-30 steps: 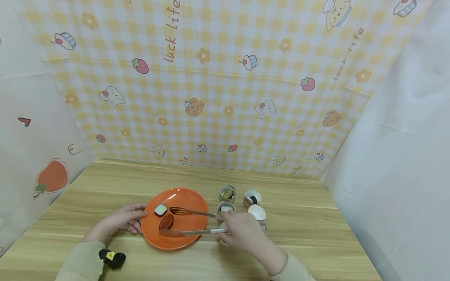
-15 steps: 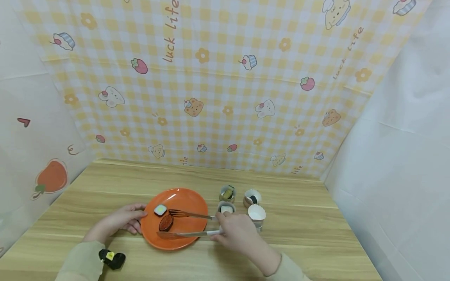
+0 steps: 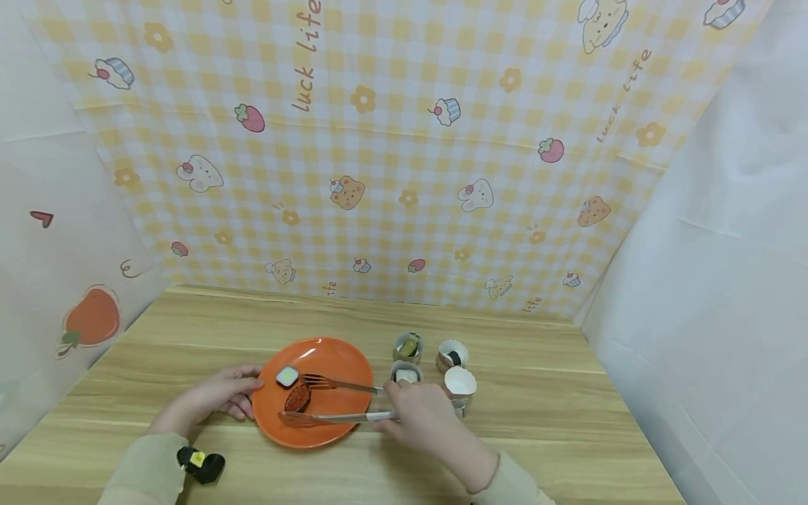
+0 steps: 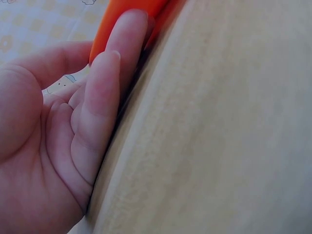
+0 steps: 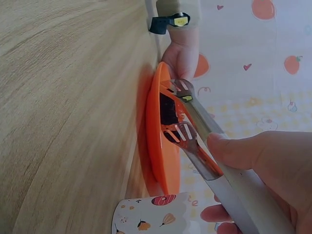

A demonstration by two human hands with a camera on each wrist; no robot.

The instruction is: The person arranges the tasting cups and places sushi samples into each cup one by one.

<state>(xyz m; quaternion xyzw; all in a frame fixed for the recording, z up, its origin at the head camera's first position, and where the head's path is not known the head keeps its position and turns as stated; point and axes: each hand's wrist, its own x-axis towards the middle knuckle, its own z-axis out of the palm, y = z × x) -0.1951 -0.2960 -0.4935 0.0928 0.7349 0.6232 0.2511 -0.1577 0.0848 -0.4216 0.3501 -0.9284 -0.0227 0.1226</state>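
My left hand (image 3: 236, 394) grips the left rim of an orange plate (image 3: 334, 358), thumb on top and fingers below. My right hand (image 3: 419, 414) holds metal tongs (image 3: 350, 385) with fork-shaped ends, spread apart over the plate. Between their tips lies a sushi piece (image 3: 297, 398) with an orange-red top and dark sides. Behind it, near the upper tip, sits a small white sushi roll (image 3: 287, 376) with a yellow-green centre. In the right wrist view the tong ends (image 5: 185, 134) stand either side of the dark-sided piece; whether they touch it I cannot tell.
Several small paper cups stand right of the plate. One cup (image 3: 409, 347) holds a greenish piece, another (image 3: 405, 372) a white one, a third (image 3: 453, 356) a dark one. A patterned cup (image 5: 151, 217) stands close below the tongs. A checked cloth (image 3: 404, 154) hangs behind the wooden table (image 3: 536, 421).
My right hand and the tongs have shifted slightly left over the plate, then nearly stopped. The left hand and the sushi pieces stay in place.
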